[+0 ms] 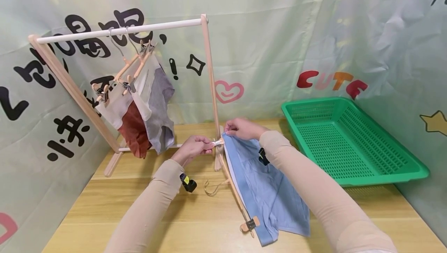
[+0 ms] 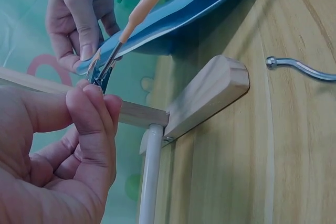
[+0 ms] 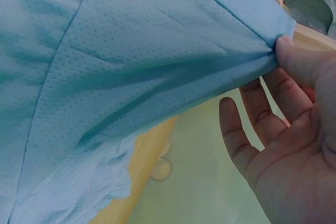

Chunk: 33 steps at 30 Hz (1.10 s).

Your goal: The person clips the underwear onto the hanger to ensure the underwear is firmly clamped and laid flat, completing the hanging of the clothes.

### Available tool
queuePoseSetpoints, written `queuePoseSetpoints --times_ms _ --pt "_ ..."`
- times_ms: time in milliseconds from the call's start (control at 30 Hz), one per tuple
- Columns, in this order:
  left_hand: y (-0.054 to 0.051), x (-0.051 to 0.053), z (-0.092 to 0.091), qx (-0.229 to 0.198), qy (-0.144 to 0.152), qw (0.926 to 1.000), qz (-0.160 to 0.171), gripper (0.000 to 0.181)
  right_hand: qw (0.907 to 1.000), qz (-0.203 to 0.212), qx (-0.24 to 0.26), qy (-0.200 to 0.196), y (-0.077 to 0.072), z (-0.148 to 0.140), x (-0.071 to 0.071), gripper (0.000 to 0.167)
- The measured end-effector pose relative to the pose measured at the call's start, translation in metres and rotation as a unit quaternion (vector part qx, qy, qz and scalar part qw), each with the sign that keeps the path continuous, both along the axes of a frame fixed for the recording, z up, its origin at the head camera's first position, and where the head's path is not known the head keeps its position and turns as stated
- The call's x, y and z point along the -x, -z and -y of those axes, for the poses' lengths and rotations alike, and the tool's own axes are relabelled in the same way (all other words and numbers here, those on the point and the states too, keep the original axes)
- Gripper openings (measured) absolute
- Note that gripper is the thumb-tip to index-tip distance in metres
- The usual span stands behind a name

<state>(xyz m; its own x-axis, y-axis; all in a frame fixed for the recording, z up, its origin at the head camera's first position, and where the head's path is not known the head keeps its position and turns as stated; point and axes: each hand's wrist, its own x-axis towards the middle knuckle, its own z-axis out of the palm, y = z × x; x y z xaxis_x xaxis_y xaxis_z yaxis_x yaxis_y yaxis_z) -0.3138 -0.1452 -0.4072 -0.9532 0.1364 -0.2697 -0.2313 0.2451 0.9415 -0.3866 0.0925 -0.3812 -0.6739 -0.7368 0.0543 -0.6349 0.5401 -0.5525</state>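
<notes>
Light-blue boxer briefs [image 1: 269,183] lie along a wooden clip hanger [image 1: 233,185] over the tabletop. The hanger's near clip [image 1: 250,224] sits at the waistband's near end, and its metal hook [image 1: 211,192] points left. My left hand [image 1: 191,149] pinches the hanger's far clip [image 1: 219,142] between thumb and fingers. In the left wrist view, that clip's tips are at the waistband corner; whether they grip the cloth I cannot tell. With thumb and finger, my right hand [image 1: 246,129] pinches the far corner of the waistband, its other fingers spread below the cloth [image 3: 157,61].
At left stands a wooden rack [image 1: 209,70] with a white rail [image 1: 122,30], where two clip hangers carry a white-and-rust garment [image 1: 134,129] and a grey one [image 1: 158,105]. A green basket [image 1: 352,181] is at right. Printed cloth walls surround the wooden table [image 1: 195,222].
</notes>
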Motion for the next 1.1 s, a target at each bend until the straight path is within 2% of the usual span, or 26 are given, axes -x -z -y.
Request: queuePoseSetpoints --times_ms 300,500,733,1100 --pt "-0.004 -0.0021 -0.0003 0.011 0.003 0.9999 -0.008 0.008 0.9999 0.006 0.01 -0.011 -0.0013 -0.0004 0.0004 0.011" --pt "-0.0053 -0.0021 -0.0017 0.01 0.005 0.9999 -0.011 0.006 1.0 0.006 -0.002 -0.008 -0.0041 -0.0005 0.0006 0.01" --pt "-0.0056 -0.002 -0.0022 0.008 -0.001 0.9999 -0.009 0.005 0.9996 0.024 0.006 -0.011 -0.0061 -0.0026 0.0002 0.009" --pt "-0.009 -0.0037 -0.0061 0.023 0.009 0.9996 -0.012 0.005 0.9992 0.04 0.0 -0.007 -0.0088 -0.0002 -0.001 0.008"
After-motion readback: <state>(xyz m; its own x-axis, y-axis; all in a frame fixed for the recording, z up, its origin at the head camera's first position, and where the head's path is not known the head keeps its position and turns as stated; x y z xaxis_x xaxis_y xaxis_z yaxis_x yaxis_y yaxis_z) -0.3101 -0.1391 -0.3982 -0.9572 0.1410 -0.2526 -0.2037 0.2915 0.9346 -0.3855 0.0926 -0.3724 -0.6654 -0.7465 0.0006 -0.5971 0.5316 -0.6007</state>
